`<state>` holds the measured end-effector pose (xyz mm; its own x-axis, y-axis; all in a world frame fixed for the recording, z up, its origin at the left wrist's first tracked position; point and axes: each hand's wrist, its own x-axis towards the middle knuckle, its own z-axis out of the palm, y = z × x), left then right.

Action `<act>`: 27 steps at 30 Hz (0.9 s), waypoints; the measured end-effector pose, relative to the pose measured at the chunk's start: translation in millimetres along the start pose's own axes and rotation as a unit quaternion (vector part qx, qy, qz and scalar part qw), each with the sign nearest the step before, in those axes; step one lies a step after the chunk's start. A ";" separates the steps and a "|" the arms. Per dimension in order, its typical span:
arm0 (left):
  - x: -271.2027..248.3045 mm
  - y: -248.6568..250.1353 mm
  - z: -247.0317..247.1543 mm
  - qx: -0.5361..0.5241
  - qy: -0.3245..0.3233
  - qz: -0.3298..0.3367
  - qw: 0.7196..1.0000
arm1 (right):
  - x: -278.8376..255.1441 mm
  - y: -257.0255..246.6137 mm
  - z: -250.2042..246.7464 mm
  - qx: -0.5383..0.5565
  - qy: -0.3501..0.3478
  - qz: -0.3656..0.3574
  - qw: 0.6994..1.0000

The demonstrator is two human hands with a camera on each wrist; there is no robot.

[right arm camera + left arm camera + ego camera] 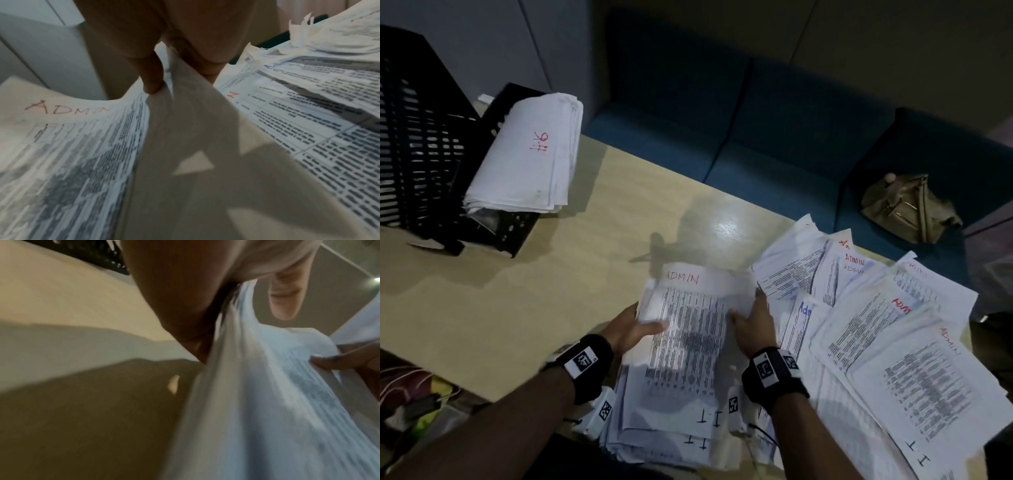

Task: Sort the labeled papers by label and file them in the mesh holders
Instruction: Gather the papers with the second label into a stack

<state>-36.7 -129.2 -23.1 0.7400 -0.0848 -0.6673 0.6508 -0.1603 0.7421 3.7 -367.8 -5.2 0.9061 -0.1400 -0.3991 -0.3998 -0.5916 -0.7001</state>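
Head view shows both hands on a white printed sheet marked ADMIN in red (690, 329), which lies raised atop a thick stack of sheets marked IT (674, 421) at the near edge of the pale wooden table (517, 308). The left hand (635, 330) grips the sheet's left edge, thumb on top and fingers beneath; the right hand (751, 323) pinches its right edge between thumb and fingers, as the right wrist view confirms. A loose spread of white sheets, mostly marked ADMIN (876, 329), fans out just to the right. Far left, a black mesh holder (417, 144) stands with a folded bundle of white papers with red lettering (527, 154) leaning in a lower black tray (513, 236). By my reckoning, one label is filed, while ADMIN and IT are part-sorted and unfiled.
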 end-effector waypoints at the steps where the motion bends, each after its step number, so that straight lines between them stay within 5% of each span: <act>1: -2.3 7.0 2.6 -0.001 0.005 0.041 0.999 | -1.3 1.2 2.5 -0.022 -0.016 -0.004 1.000; 4: 1.2 17.6 0.7 0.050 0.055 0.136 0.988 | -4.6 7.1 9.6 -0.016 -0.064 -0.023 0.998; 6: 1.9 23.9 0.2 0.084 0.046 0.148 0.984 | -3.2 8.3 9.8 0.030 -0.035 -0.059 0.997; 9: 0.3 32.3 3.4 0.079 0.011 0.156 0.985 | 2.8 0.5 6.0 0.007 0.029 -0.125 0.992; 14: -0.4 39.8 10.2 0.096 -0.015 0.165 0.982 | 7.8 -14.3 10.4 -0.114 -0.029 -0.094 0.989; 27: 16.8 45.7 18.1 0.115 -0.001 0.136 0.984 | -1.3 5.1 7.1 -0.065 -0.009 -0.091 0.994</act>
<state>2.4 -155.7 -1.5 0.8806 -0.1577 -0.4469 0.3736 -0.3493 0.8593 -0.6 -365.0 -12.5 0.9585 -0.0081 -0.2849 -0.2080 -0.7032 -0.6799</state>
